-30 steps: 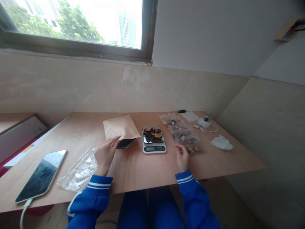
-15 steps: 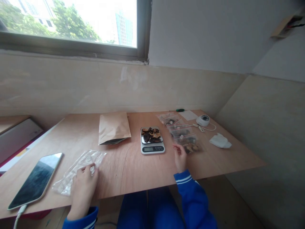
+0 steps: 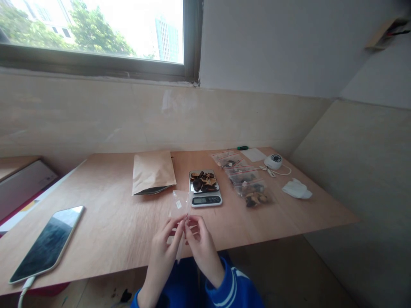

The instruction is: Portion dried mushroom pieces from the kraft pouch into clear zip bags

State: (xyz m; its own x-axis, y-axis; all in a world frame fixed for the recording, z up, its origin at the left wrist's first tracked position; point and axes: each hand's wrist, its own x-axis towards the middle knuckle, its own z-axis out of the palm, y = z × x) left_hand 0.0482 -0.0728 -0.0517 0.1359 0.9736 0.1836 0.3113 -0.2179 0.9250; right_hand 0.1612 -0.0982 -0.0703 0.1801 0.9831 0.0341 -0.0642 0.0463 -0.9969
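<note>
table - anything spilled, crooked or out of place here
Nothing spilled. The dried pieces sit on the scale, the filled bags lie in a row. Only oddities: the kraft pouch lies flat with its mouth gaping, and the phone lies close to the table's near edge.

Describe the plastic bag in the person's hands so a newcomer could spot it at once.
On the wooden table under the window, find the scale at the middle. Just in front of it, both hands hold up a clear bag. Unlike the filled bags lying to the right, it looks empty and is off the table.
</note>
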